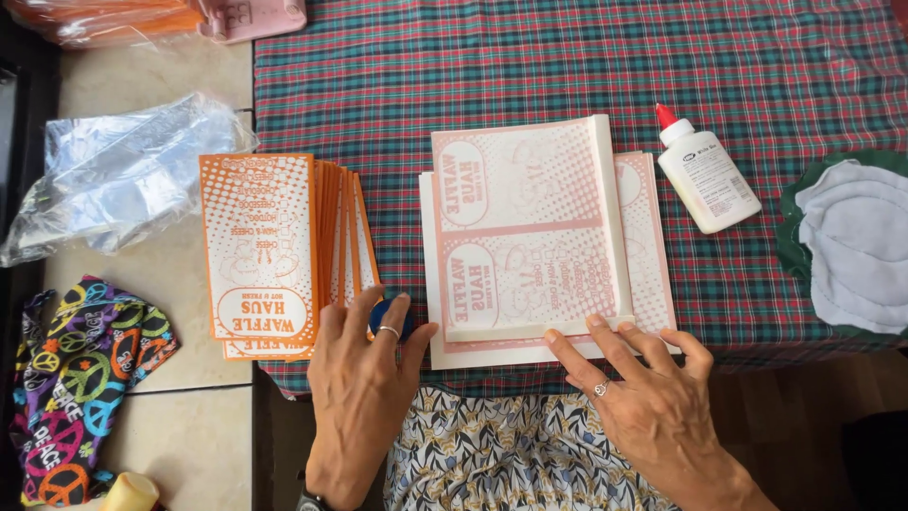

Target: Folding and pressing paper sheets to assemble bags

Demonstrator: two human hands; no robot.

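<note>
Desk (pixel 567 57) under plaid cloth. Pale printed sheets (pixel 530 227) stacked centre; right hand (pixel 653 397), fingers spread flat, pins their folded near edge. Orange bag stack (pixel 274 246) fanned left; left hand (pixel 364 369) open, resting at its corner. Glue bottle (pixel 705 175) lies right, within reach.

A home craft table, probably in a dining or living area. A red-and-green plaid tablecloth (pixel 567 57) covers the surface beside a tiled countertop (pixel 161 76). A white glue bottle (pixel 707 175), stacked orange printed paper sleeves (pixel 260 251), felt cut-outs (pixel 856 241) and a patterned cloth (pixel 80 378) indicate domestic handwork.
</note>
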